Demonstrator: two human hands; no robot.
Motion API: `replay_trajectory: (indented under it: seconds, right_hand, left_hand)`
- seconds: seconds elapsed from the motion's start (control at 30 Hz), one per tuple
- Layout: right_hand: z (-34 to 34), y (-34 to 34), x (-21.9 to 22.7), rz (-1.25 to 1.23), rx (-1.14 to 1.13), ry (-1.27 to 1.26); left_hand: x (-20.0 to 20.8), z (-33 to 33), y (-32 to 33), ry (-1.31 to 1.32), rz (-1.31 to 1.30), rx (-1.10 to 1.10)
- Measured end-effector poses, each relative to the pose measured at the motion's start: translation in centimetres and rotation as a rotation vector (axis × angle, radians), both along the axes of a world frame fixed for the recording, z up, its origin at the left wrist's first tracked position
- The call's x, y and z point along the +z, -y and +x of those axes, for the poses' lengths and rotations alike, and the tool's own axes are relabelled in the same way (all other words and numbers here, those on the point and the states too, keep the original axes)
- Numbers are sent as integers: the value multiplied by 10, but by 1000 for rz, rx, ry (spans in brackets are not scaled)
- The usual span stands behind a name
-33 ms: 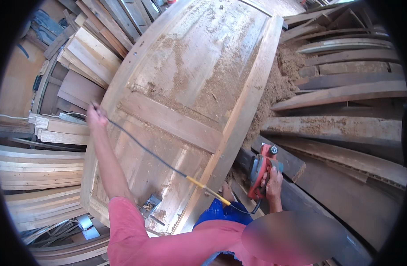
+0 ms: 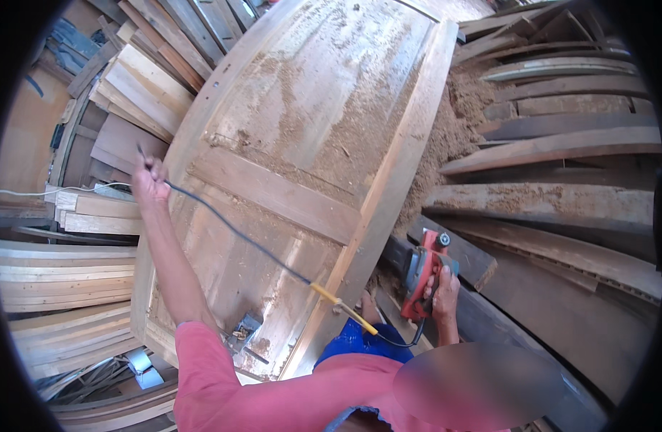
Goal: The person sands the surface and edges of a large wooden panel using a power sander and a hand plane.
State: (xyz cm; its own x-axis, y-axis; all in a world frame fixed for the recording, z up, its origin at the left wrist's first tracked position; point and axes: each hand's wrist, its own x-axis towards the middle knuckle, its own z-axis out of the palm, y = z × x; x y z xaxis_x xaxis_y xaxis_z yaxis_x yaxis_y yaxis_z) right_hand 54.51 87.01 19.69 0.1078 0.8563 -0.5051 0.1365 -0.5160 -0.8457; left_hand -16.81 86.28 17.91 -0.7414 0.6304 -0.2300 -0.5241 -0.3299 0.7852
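Note:
My right hand [image 2: 446,297] is wrapped round the handle of a red electric planer [image 2: 419,284], held at the right of a wooden door panel [image 2: 273,194]. From the planer a dark power cord [image 2: 234,229], sleeved in yellow near the tool, runs across the door to my left hand [image 2: 151,181]. That hand is closed on the cord above the door's left edge; a short dark end sticks up past the fingers. A white cable [image 2: 72,190] passes behind or meets this hand; I cannot tell which. Sawdust and shavings cover much of the door.
Stacked curved boards [image 2: 64,270] and planks [image 2: 140,90] stand at the left. More boards [image 2: 547,198] lie along the right, with a heap of shavings [image 2: 453,129] beside the door. A small metal tool [image 2: 246,330] rests on the door's near end.
My left hand has turned and shifted slightly left and away, so the dark end now points up beyond the fingers. The cord moved with it. The planer has hardly moved.

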Motion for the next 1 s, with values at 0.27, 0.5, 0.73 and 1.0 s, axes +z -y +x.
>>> replay_trajectory:
  seconds: [0.27,0.5,0.73,1.0]
  right_hand:
    - [-31,9,-25,-65,-103,-302]
    - [-43,-7,-32,-27,6,-240]
    - [-55,-20,-33,2,31,-202]
    - [-64,-9,-33,14,103,-195]
  left_hand:
    - [-65,152,57,-24,-430,-182]
    - [18,167,107,-192,56,-160]
    - [-12,166,141,-38,-220,135]
    - [-144,144,209,-115,-795,34]
